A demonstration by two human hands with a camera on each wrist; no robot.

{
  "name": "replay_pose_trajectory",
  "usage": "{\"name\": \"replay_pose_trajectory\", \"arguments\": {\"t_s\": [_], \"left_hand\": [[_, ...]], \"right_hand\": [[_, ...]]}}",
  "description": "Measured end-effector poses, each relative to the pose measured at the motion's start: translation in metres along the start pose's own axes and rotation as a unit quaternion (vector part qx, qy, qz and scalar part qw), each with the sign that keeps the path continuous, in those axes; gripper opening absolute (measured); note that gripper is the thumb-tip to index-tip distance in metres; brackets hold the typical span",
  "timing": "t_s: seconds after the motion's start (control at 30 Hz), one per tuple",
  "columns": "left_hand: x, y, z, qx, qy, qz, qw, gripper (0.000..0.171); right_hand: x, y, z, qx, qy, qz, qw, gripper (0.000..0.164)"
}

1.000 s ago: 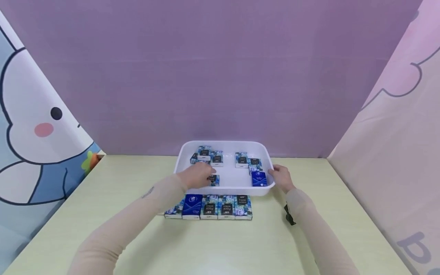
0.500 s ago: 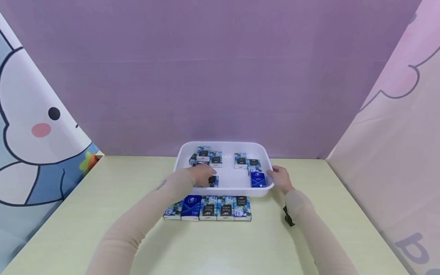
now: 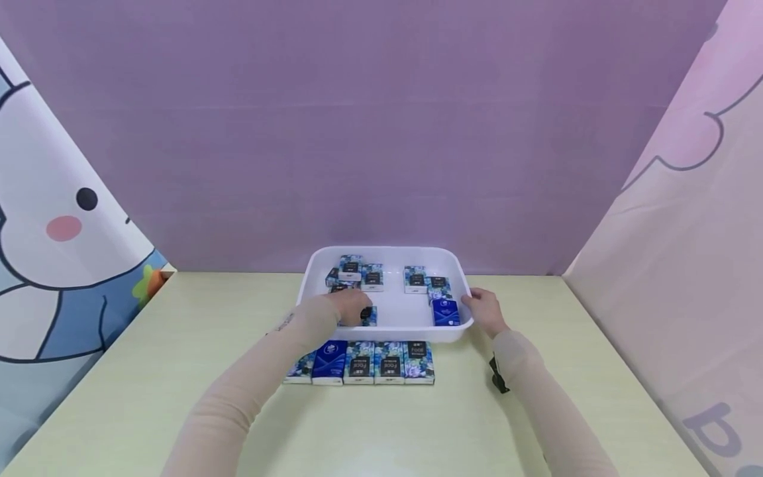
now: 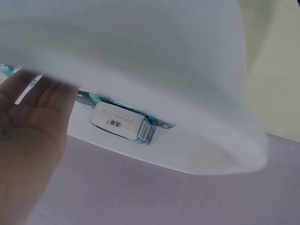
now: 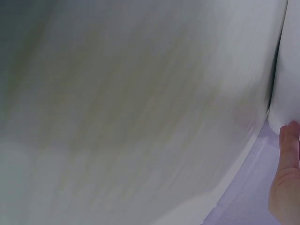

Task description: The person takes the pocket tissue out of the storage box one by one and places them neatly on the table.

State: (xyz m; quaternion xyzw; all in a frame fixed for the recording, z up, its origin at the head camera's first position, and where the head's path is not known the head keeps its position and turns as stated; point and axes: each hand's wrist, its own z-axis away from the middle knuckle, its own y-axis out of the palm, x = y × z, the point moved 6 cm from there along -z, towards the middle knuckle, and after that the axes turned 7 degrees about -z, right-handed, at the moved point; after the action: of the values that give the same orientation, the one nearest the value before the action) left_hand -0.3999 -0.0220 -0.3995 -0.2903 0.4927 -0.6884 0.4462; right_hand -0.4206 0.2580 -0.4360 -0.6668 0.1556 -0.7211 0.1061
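In the head view a white plastic tray (image 3: pixel 411 332) holds several small flower-printed boxes (image 3: pixel 415 279) and one plain dark-blue box (image 3: pixel 445 313). My left hand (image 3: pixel 352 307) reaches over its front left part, fingers bent down at a small flowered box (image 3: pixel 371 317) that it partly covers. The left wrist view has that hand (image 4: pixel 35 131) behind the tray rim, a pale sliver showing between its fingers; the fingertips are hidden. My right hand (image 3: pixel 485 311) holds the tray's right rim, and its fingers (image 5: pixel 289 145) lie against the white wall in the right wrist view.
In front of the tray a row of small boxes (image 3: pixel 389 363) lies on the pale wooden table (image 3: pixel 381 424), its left end partly behind the left sleeve. A purple wall (image 3: pixel 381 132) rises behind. A black strap (image 3: pixel 499 376) hangs by the right wrist.
My left hand shifts slightly right, then its raised finger bends downward at the front boxes. The right hand stays at the tray's rim. The whole view drifts slightly.
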Motion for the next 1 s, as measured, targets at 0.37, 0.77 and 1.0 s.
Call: {"name": "replay_pose_trajectory", "arguments": {"t_s": [0.37, 0.77, 1.0], "left_hand": [[0.0006, 0.0032, -0.0026, 0.010, -0.010, -0.016, 0.9998, 0.052], [-0.0051, -0.0003, 0.0027, 0.020, -0.018, -0.018, 0.9995, 0.052], [-0.0061, 0.0028, -0.0035, 0.020, -0.012, -0.039, 0.9990, 0.049]], "right_hand": [[0.0024, 0.0013, 0.0023, 0.004, 0.009, -0.005, 1.000, 0.046], [0.0005, 0.0014, 0.0013, 0.004, 0.006, -0.002, 1.000, 0.046], [0.0008, 0.0005, 0.0018, 0.001, 0.002, 0.004, 1.000, 0.046]]}}
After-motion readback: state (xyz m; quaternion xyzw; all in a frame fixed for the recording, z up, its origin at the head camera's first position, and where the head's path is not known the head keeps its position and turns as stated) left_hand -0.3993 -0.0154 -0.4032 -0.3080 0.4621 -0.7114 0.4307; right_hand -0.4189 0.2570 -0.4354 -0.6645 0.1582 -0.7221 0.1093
